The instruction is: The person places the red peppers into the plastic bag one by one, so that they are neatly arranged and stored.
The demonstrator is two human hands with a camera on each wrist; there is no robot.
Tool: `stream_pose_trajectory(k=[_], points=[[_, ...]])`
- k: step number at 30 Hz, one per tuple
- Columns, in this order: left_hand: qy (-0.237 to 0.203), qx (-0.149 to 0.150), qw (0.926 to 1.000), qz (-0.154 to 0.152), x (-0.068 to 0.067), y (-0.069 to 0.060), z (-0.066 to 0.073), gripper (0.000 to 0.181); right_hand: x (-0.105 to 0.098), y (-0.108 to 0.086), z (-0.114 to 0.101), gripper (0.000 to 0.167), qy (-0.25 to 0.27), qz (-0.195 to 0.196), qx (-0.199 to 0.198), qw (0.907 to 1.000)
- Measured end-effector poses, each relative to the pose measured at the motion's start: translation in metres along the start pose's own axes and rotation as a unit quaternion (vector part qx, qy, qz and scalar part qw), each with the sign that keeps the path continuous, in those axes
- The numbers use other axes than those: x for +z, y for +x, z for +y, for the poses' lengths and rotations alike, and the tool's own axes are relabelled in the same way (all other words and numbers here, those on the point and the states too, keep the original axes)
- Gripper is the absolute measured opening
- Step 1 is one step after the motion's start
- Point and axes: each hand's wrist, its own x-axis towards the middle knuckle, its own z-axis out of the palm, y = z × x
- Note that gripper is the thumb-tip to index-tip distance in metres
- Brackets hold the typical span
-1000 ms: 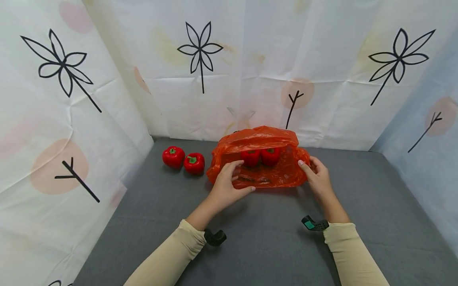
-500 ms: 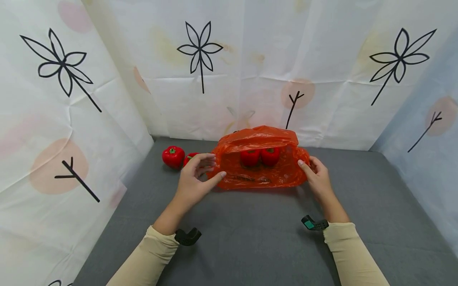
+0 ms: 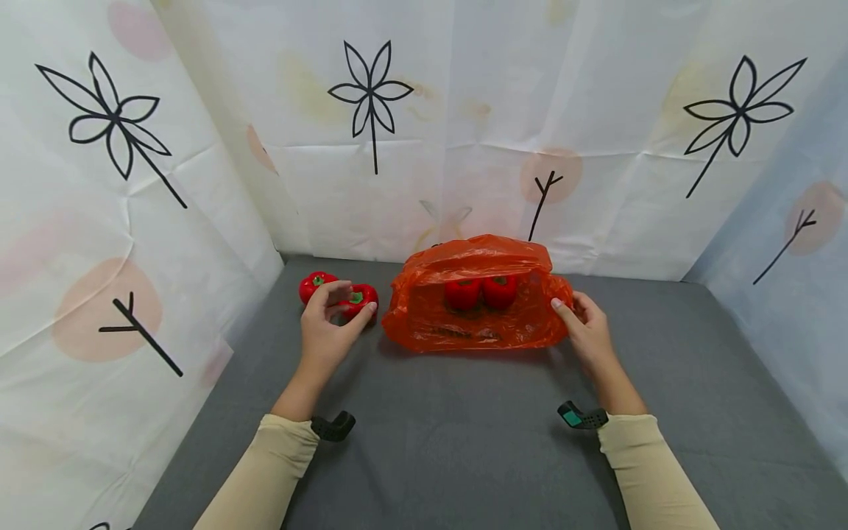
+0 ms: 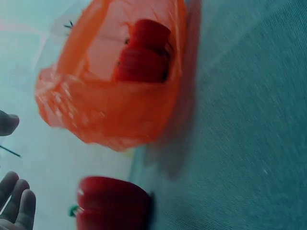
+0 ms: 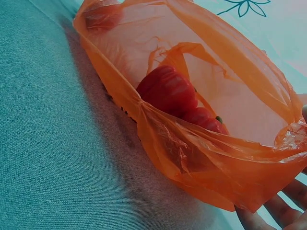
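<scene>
1. Bag (image 3: 490,252): one, orange plastic, on the counter (image 3: 464,442) near the backdrop (image 3: 464,110). Its mouth gapes on the near side.
2. Bagged peppers (image 3: 500,292): two, red, side by side inside the bag. The right wrist view shows a green stem on one.
3. Loose peppers: two, red, on the counter left of the bag. The outer pepper (image 3: 313,283) sits just beside the inner pepper (image 3: 364,294); both are partly hidden in the head view. Total of both groups: four.
4. Left hand (image 3: 323,335): one of two hands. Wide, thumb and fingers well apart, held at the inner pepper. Contact cannot be told.
5. Right hand (image 3: 589,327): second of two. Pinches the right edge of the bag, thumb on one side of the plastic and fingers on the other.
6. Sleeves (image 3: 255,471): two, pale, one per arm. Wrist units (image 3: 333,425): two, black, one at each wrist.
7. Backdrop markings: three full black flower outlines (image 3: 369,90); three black twig marks (image 3: 129,327).
</scene>
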Motion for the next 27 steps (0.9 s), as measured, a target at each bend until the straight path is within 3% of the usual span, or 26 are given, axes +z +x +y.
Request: stream_pose_trajectory(k=[13, 18, 27], points=[[0.057, -0.070, 0.9956, 0.026, -0.003, 0.000, -0.037, 0.062, 0.000, 0.000, 0.002, 0.047, 0.011, 0.004, 0.001, 0.9999], [0.075, -0.095, 0.9925, 0.018, -0.002, 0.000, -0.046, 0.067, 0.000, 0.000, 0.001, 0.046, 0.010, 0.003, 0.004, 0.9999], [0.076, -0.109, 0.9911, 0.003, 0.000, -0.001, -0.055, 0.072, 0.000, 0.001, 0.001, 0.046, 0.014, 0.000, 0.010, 0.9999]])
